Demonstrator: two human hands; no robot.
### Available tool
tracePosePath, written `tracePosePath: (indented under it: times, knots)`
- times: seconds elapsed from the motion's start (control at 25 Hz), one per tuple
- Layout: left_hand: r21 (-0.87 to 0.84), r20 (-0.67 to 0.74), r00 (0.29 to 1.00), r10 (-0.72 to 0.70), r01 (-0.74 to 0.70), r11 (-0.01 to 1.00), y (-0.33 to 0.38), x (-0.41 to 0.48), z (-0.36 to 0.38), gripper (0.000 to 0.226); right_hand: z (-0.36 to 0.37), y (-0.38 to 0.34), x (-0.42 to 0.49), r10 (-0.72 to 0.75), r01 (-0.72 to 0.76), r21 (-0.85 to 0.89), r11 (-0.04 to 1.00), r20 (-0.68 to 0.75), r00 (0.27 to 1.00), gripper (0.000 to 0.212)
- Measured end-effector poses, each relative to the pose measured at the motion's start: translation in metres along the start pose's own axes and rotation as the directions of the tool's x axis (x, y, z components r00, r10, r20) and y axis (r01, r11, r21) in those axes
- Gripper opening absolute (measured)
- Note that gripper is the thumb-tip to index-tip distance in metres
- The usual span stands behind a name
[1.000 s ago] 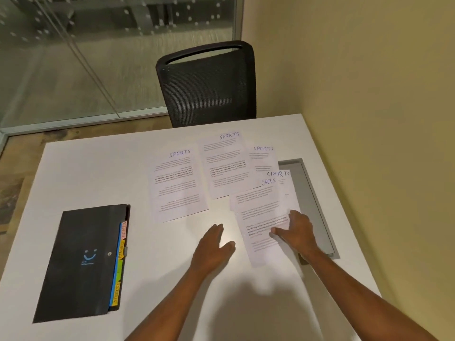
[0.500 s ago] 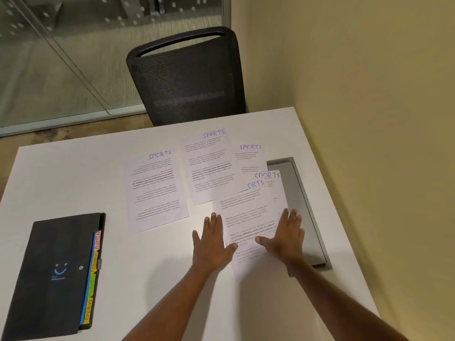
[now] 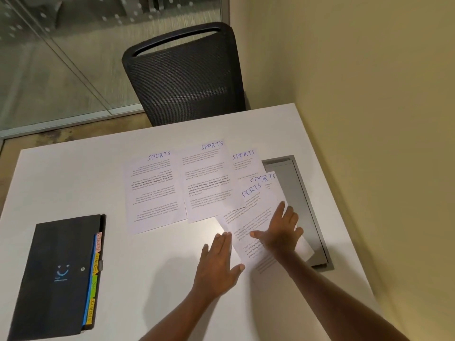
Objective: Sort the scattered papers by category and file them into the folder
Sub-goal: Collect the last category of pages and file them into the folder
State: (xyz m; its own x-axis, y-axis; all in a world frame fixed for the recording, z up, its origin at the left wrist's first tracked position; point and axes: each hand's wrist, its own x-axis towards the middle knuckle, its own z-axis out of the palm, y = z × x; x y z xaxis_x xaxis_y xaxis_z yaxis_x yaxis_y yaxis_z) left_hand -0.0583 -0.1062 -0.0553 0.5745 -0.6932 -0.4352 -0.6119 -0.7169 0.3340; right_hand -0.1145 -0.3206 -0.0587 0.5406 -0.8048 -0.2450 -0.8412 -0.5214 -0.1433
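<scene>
Lighting: warm, moderate, indoor, from overhead.
Glare: one bright patch on the bench (image 3: 73, 188), just beyond the left hand (image 3: 216, 264).
Shadows: a soft grey pool on the bench, left of that hand.
Distortion: wide-angle bowing of the bench edges and the wall (image 3: 369, 94).
Focus: glass partition (image 3: 49, 70), far left, smeared; small print on the papers (image 3: 152, 193) soft.

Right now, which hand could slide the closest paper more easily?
Probably the right hand: it lies flat on the closest paper. The left hand rests on the table beside that sheet.
</scene>
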Motion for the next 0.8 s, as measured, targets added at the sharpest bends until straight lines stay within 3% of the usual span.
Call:
tracePosePath:
  times: [0.16, 0.32, 0.52, 0.8]
  knots:
    - [-0.044, 0.016, 1.0, 0.021, -0.02, 0.999, -0.008, -0.002, -0.005, 0.093, -0.004, -0.006, 0.004, 0.024, -0.024, -0.036, 0.999, 0.008, 1.0, 0.14]
    - [-0.047, 0.025, 0.999, 0.037, -0.035, 0.998, -0.011, -0.001, -0.007, 0.09, -0.006, -0.014, 0.009, 0.023, -0.021, 0.063, 0.998, -0.038, 0.999, 0.138]
    - [0.083, 0.049, 0.994, 0.098, -0.102, 0.991, -0.013, -0.003, -0.006, 0.077, -0.005, -0.023, 0.015, 0.013, -0.012, 0.171, 0.985, -0.004, 1.0, 0.143]
    - [0.128, 0.117, 0.99, 0.08, -0.095, 0.987, -0.005, -0.005, -0.012, 0.079, -0.022, -0.013, 0.033, 0.016, -0.067, 0.475, 0.877, 0.11, 0.994, 0.104]
